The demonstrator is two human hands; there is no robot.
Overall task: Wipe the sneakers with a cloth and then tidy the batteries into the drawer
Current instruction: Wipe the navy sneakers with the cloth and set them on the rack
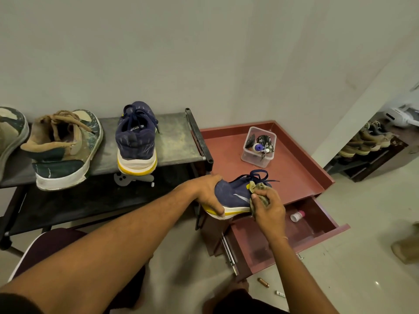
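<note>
Our left hand (pixel 208 193) grips the heel of one navy sneaker (pixel 235 196); our right hand (pixel 268 211) pinches one cloth (pixel 260 193) against its side. A second navy sneaker (pixel 136 141) stands on the rack (pixel 174 137). One copper battery (pixel 263 282) and one white battery (pixel 280 294) lie on the floor near the open drawer (pixel 326 216).

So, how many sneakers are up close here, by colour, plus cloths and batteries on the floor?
Navy sneakers: 2
Tan-and-green sneakers: 2, one cut off at the picture's left edge
Cloth: 1
Batteries on the floor: 2
Total: 7
Far-off shoes are too blurred to count.
</note>
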